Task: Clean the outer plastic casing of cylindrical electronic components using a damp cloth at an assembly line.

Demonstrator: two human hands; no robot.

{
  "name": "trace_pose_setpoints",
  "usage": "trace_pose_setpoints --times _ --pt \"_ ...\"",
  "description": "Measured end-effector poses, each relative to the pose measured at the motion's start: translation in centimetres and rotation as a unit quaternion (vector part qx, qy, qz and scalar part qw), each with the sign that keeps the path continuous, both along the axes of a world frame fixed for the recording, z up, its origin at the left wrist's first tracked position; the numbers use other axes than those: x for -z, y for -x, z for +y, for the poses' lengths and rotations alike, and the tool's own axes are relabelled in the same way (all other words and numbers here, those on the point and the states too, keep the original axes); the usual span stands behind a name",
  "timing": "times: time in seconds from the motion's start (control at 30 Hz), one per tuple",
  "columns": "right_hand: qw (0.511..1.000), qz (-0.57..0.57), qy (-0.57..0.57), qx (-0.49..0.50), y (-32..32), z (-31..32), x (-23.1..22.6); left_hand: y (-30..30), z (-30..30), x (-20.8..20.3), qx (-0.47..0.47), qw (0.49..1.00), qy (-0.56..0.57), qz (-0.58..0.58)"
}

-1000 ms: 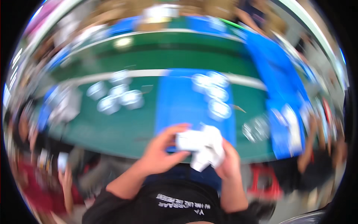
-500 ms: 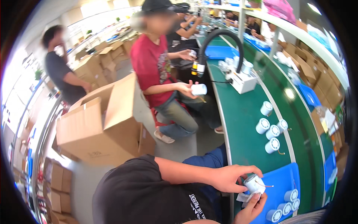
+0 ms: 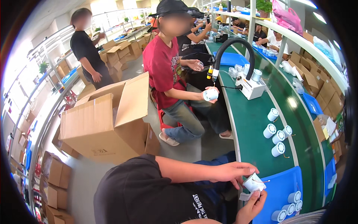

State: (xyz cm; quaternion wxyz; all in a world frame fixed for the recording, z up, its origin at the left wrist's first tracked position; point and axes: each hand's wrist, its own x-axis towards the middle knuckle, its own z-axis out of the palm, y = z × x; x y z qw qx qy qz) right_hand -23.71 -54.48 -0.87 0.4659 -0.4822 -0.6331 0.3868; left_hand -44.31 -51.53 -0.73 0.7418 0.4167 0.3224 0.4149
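A white cylindrical part (image 3: 253, 182) with thin wires and a small plug is held above the near end of a blue tray (image 3: 278, 179). My left hand (image 3: 233, 172) reaches over it, fingers on its upper side and thumb below. Gripping a white cloth or wipe (image 3: 245, 196), my right hand (image 3: 253, 207) presses it against the part's lower end. Several similar white cylinders (image 3: 291, 207) stand at the tray's near right. More white cylinders (image 3: 278, 137) with short wires stand on the green worktop (image 3: 246, 123) beyond the tray.
A white box with a black flexible hose (image 3: 253, 87) stands farther along the worktop. Beside it a seated co-worker in a red shirt (image 3: 160, 63) holds a similar white cylinder (image 3: 211, 95). A large open carton (image 3: 89, 123) is on the left. A shelf (image 3: 298, 33) runs above the right side.
My view has shifted, so the scene sits lower and farther right. My left fingers have straightened over the white part. The co-worker's cylinder now sits beneath the hose's tip.
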Motion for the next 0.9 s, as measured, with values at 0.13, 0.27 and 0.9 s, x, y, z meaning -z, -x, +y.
trace_pose_setpoints --times 0.13,0.27,0.9 --pt "0.999 -0.032 -0.007 0.014 0.5 -0.2 0.0 0.5 0.4 -0.3 0.019 1.000 0.005 0.004" --pt "0.999 -0.034 -0.014 0.024 1.0 0.1 -0.5 0.8 1.0 0.2 0.052 0.999 0.001 0.003" --pt "0.856 0.478 0.180 -0.077 1.3 4.1 0.2 1.7 1.3 2.0 -0.038 0.988 0.104 -0.104"
